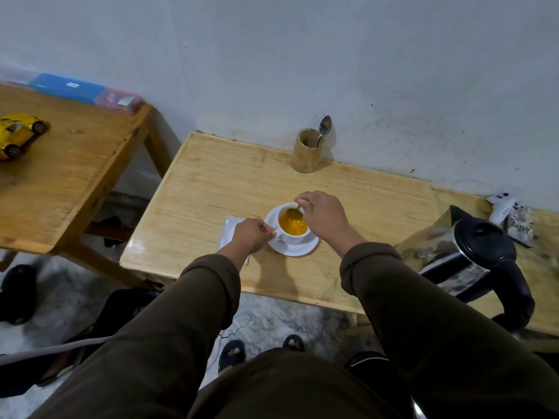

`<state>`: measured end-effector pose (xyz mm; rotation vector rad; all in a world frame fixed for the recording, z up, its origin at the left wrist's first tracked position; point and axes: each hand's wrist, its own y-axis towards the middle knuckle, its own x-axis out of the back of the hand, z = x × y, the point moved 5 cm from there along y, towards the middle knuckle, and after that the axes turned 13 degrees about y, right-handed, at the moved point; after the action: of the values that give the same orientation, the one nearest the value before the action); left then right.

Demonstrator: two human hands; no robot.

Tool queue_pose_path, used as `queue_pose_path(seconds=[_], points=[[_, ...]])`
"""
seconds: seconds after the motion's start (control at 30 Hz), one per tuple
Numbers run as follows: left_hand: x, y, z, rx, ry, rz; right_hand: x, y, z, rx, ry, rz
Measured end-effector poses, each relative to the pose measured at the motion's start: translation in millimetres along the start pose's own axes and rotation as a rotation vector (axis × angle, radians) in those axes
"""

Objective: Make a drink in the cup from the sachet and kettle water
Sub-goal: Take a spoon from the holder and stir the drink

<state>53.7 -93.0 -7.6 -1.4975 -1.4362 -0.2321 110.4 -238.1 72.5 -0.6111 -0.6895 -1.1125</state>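
A white cup filled with orange liquid stands on a white saucer in the middle of the light wooden table. My left hand pinches the cup's handle on its left side. My right hand holds a spoon whose bowl dips into the liquid. The white sachet lies flat on the table just left of the saucer, partly under my left wrist. The steel and black kettle stands at the right.
A bamboo holder with a second spoon stands at the back by the wall. A white controller lies behind the kettle. On a darker table at the left are a yellow toy car and a blue box.
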Motion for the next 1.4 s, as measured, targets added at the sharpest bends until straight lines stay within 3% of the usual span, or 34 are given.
queue_pose_path(seconds=[0.23,0.53,0.87,1.0,1.27,1.4], points=[[-1.9,-2.5,-2.9,-0.05,0.094,0.012,0.2,-25.4,-0.5,-0.059,0.221,0.041],[-5.3,-7.6,-3.5,-0.1,0.142,-0.01,5.9,-74.0,-12.9,-0.194,0.435,-0.053],[-8.1,-10.5,-3.2,-0.107,0.128,-0.031,-15.2,-137.9,-50.2,-0.496,0.688,-0.158],[-10.5,-9.2,-2.0,-0.089,0.106,-0.02,-36.7,-151.8,-64.4,-0.586,0.737,-0.175],[-18.1,-13.1,3.1,0.021,-0.076,-0.027,-59.7,-161.8,-101.4,-0.768,0.957,-0.413],[-21.8,-12.7,5.9,0.079,-0.171,-0.058,-52.9,-152.8,-125.5,-0.836,0.92,-0.457]])
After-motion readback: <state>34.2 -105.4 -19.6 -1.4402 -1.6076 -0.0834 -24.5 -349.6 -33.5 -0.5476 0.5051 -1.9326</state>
